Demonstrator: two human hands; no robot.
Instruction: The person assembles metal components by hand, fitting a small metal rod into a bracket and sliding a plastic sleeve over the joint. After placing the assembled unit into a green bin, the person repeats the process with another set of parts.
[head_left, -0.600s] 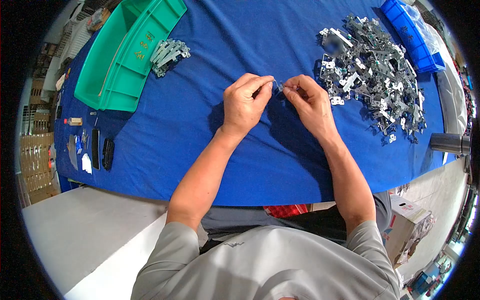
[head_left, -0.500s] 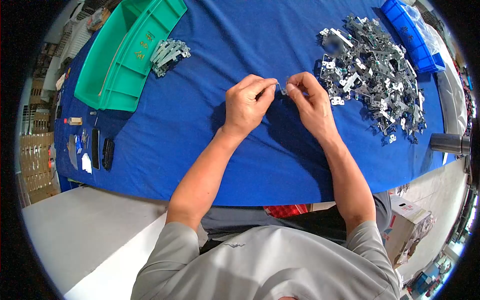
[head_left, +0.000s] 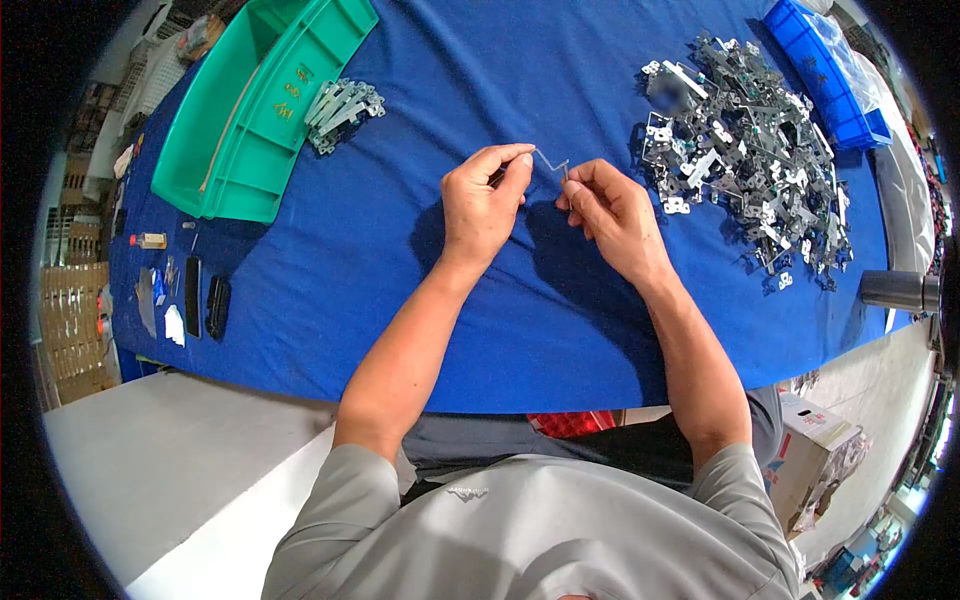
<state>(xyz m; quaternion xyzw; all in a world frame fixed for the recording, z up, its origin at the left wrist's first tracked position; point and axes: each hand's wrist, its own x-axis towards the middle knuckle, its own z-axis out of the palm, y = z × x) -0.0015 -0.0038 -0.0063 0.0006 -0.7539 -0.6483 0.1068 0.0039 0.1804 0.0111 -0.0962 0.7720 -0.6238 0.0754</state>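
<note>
Over the middle of the blue cloth, my left hand [head_left: 482, 208] pinches one end of a thin bent metal wire [head_left: 547, 161] between thumb and fingertips. The wire runs across to the fingertips of my right hand [head_left: 618, 212], which are closed on its other end, where a short upright metal bit shows. Right of that hand lies a large heap of small metal brackets [head_left: 745, 150], silver and dark, with some wires among them. A smaller, neater pile of silver metal parts [head_left: 343, 108] rests to the upper left of my left hand.
A green plastic bin [head_left: 243, 190] stands at the upper left, beside the small pile. At the far right is a blue crate [head_left: 822, 75] with clear plastic. A phone [head_left: 192, 297], a black case [head_left: 216, 307] and a small bottle [head_left: 150, 241] lie at the left edge.
My hands have moved slightly apart, the left one shifting left and the right one a little down. More of the bent wire shows between them.
</note>
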